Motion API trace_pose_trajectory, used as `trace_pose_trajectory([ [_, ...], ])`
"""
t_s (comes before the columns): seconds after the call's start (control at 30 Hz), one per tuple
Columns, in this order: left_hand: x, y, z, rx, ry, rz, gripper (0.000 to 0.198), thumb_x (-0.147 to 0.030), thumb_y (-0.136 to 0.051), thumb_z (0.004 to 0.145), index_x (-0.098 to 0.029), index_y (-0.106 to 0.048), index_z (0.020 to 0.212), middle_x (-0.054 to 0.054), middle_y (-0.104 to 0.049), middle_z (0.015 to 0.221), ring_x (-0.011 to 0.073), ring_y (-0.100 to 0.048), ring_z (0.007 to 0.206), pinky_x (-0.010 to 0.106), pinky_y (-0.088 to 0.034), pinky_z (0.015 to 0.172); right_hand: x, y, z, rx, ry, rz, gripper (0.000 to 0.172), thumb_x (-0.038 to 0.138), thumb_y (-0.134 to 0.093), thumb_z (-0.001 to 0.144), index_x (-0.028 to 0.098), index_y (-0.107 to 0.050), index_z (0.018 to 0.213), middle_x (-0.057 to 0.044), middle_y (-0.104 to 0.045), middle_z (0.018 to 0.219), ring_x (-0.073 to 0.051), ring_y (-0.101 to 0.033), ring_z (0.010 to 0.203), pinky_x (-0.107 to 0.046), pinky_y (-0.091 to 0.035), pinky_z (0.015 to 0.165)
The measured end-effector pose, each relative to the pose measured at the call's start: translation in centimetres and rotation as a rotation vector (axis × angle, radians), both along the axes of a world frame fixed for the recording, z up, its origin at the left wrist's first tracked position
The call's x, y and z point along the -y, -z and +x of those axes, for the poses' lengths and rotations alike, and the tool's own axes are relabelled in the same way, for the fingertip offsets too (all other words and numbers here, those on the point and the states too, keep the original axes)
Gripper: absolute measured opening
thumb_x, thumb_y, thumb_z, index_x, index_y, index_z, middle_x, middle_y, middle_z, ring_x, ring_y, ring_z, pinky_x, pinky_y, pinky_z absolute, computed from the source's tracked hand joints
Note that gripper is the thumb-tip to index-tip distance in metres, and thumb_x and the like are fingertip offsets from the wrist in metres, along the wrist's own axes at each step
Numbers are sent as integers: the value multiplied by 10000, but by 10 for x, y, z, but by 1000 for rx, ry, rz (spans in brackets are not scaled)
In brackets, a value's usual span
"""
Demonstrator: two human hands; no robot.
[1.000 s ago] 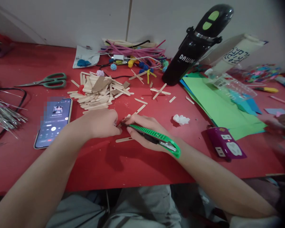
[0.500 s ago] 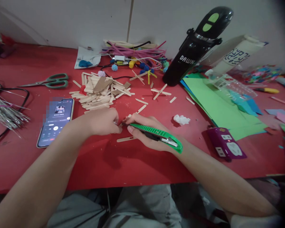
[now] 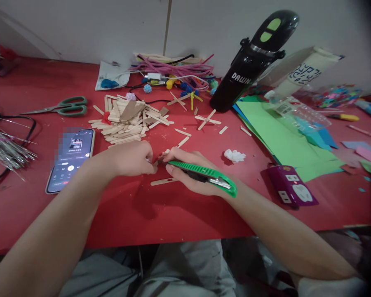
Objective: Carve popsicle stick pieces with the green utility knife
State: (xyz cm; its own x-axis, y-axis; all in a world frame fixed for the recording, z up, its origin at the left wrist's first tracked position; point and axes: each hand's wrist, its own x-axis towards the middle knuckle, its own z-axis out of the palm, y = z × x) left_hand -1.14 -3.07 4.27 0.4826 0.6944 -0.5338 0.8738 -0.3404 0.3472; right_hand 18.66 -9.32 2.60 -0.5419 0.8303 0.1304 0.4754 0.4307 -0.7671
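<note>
Right hand [image 3: 193, 159] is gripping a green plastic cutter [image 3: 210, 174], left hand [image 3: 136, 159] curled, contents unclear, few pale wooden sticks [image 3: 123, 134] crossed, most loose.

Between the left forearm [image 3: 77, 210] and right forearm [image 3: 278, 222], bare worktop [image 3: 173, 218] gives passage in from the near edge until the left hand [image 3: 131, 159], right hand [image 3: 193, 173] and green cutter [image 3: 204, 172] close it. The stick pile [image 3: 126, 121] blocks the left hand's way toward the far edge. A gap between crumpled tissue [image 3: 235, 156] and green paper [image 3: 284, 136] ends at the black bottle [image 3: 239, 76].
</note>
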Motion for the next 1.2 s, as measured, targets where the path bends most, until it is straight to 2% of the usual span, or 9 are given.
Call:
trace_pose_trajectory([
  [0.3,0,-2,0,-9,-6,-7,192,-367,-517,635,-217,-422,561,-7,-414,550,134,-361,504,312,-241,496,-1,0,2,12,8,-27,107,299,-512,924,206,-549,961,38,-578,720,-88,-499,607,-209,-394,601],
  [0.5,-1,0,-2,10,-18,-29,163,-371,-531,637,-221,-496,584,2,-473,572,139,-395,521,309,-245,509,-1,3,4,11,8,-47,143,340,-498,942,212,-553,976,14,-619,766,-109,-545,650,-233,-416,635],
  [0.73,-2,2,-2,-21,19,19,266,-453,-521,684,-217,-469,575,1,-486,561,135,-386,501,310,-256,508,-6,13,10,-72,61,-103,261,456,-463,967,236,-591,1024,-8,-667,889,-158,-621,875,-273,-451,789],
  [0.97,-3,1,-1,-10,23,16,263,-420,-541,678,-211,-434,561,-2,-445,534,128,-353,495,310,-240,510,-6,6,10,-58,86,-158,411,573,-392,958,233,-614,1020,-15,-668,922,-166,-617,874,-310,-462,858],
  [1.2,-3,4,-3,-28,39,26,236,-424,-512,693,-219,-468,585,-1,-479,548,140,-392,513,311,-253,508,-7,8,7,-114,51,-117,380,529,-413,963,222,-633,1011,-22,-689,1001,-162,-637,941,-290,-467,859],
])
